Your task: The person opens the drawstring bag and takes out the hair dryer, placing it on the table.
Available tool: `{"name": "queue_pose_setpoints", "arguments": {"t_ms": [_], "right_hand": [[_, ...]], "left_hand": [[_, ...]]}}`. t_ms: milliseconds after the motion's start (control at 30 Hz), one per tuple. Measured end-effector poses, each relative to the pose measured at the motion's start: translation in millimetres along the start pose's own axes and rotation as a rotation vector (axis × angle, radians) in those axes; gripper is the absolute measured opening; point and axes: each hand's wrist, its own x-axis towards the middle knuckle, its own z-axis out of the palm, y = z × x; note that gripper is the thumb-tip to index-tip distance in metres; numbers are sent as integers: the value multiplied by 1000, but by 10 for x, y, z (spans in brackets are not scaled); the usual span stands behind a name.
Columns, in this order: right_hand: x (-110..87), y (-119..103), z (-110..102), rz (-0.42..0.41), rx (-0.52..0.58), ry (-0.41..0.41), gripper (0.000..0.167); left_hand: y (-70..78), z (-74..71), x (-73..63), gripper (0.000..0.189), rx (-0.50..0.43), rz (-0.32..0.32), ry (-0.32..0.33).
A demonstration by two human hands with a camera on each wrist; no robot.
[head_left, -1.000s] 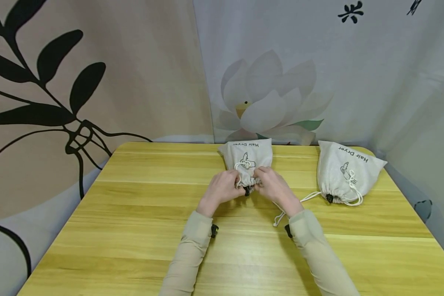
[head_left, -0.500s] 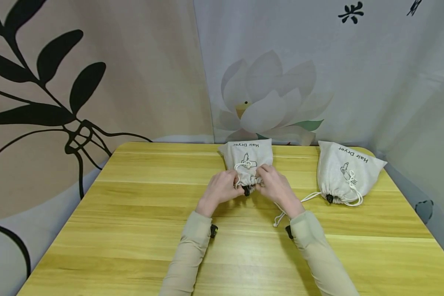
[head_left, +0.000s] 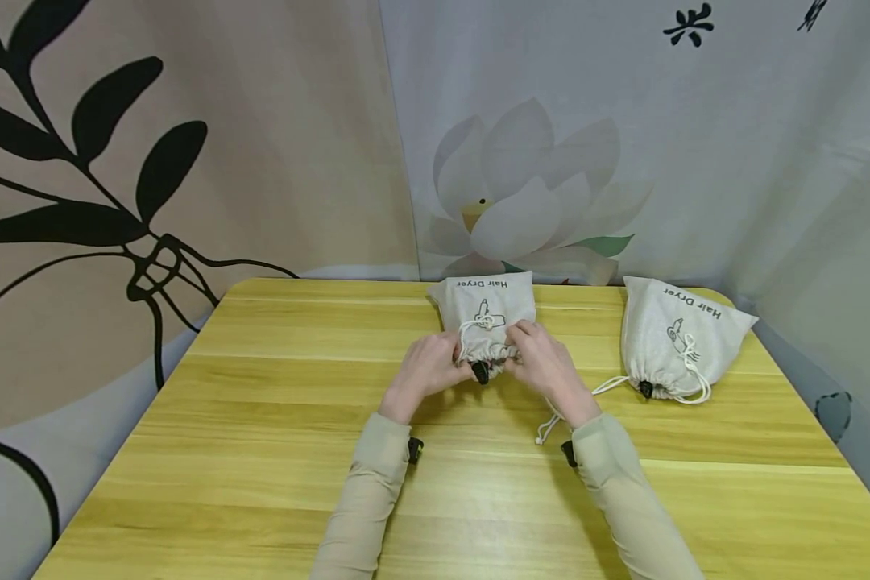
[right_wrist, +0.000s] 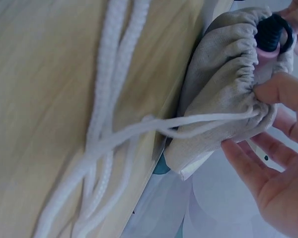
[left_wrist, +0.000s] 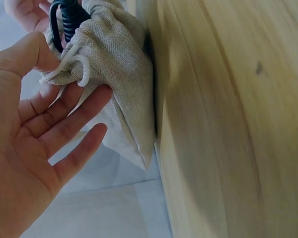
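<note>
Just right of centre in the head view, a pale drawstring bag [head_left: 487, 300] printed "Hair Dryer" lies on the desk [head_left: 261, 451], its gathered mouth toward the person. The left hand [head_left: 428, 366] pinches one side of that mouth between thumb and fingers; the right hand [head_left: 545, 362] has thumb and fingers clamped on the other side. A black ribbed piece [right_wrist: 268, 33] sticks out of the opening (a pink surface [right_wrist: 264, 56] shows beside it, upper right of the right wrist view). A second bag [head_left: 677, 342] lies at the frame's right, white cords [head_left: 609, 384] trailing leftward from it.
</note>
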Motion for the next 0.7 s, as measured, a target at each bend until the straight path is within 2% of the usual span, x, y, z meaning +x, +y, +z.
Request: {"name": "queue_pose_setpoints", "arguments": {"t_ms": [267, 500, 700], "right_hand": [[-12, 17, -8, -20, -14, 20, 18], [-16, -28, 39, -55, -48, 22, 25], [-20, -38, 73, -64, -47, 58, 25]], "left_hand": [[-5, -27, -25, 20, 20, -31, -43], [57, -54, -15, 39, -20, -43, -120], [92, -80, 15, 27, -16, -38, -138]]}}
